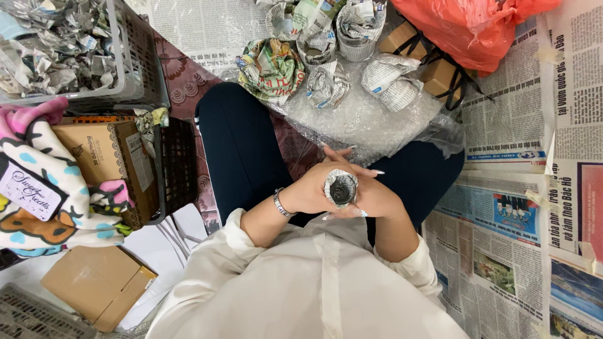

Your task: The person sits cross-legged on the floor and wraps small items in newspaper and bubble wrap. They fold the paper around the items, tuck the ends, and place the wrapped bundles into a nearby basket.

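Note:
A small cup-shaped thing wrapped in newspaper (340,187) is clasped between both hands above my lap, its dark open end facing up. My left hand (309,189), with a silver bracelet on the wrist, cups its left side. Around its right side curls my right hand (375,196), fingers crossing over the top. Ahead of my knees, several similar newspaper-wrapped bundles (326,85) lie on a sheet of bubble wrap (364,119).
A grey basket (135,59) of crumpled newspaper stands at the far left. Below it are a cardboard box (103,157), a patterned cloth (44,188) and a flat carton (97,285). An orange plastic bag (471,25) lies at the top right. Newspapers (521,207) cover the floor.

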